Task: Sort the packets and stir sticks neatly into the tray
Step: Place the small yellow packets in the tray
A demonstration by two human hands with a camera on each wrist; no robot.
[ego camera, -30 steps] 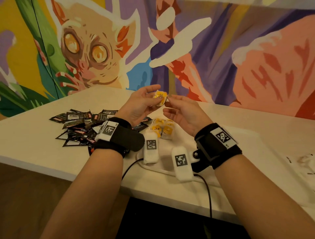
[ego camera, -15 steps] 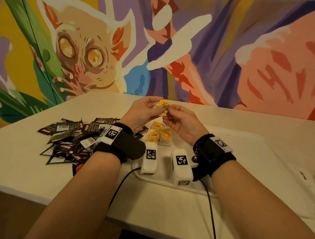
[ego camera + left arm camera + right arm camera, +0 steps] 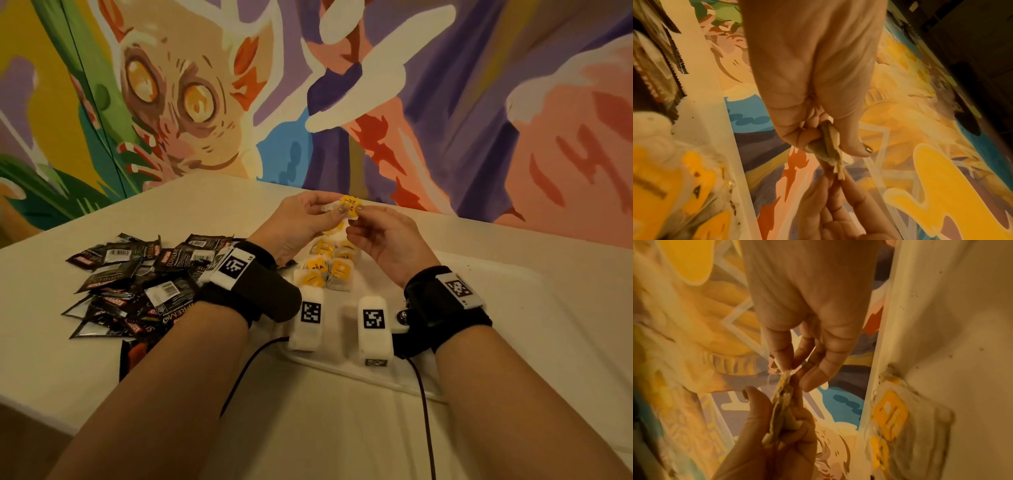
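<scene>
A painted wall (image 3: pixel 445 102) fills the far side, with a wide-eyed animal (image 3: pixel 178 102) at the left beside green leaves (image 3: pixel 51 192), and purple, pink and orange shapes to the right. A pale table (image 3: pixel 342 428) spans the near side. A dark cable (image 3: pixel 424 404) hangs over its near edge.

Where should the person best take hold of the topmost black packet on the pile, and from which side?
Judging by the head view, pinch a free corner of a black packet at the pile's far left edge, coming from above and the left. The packets lie flat and overlapping, so only loose edges offer a grip; both hands currently hold a tea bag.
</scene>
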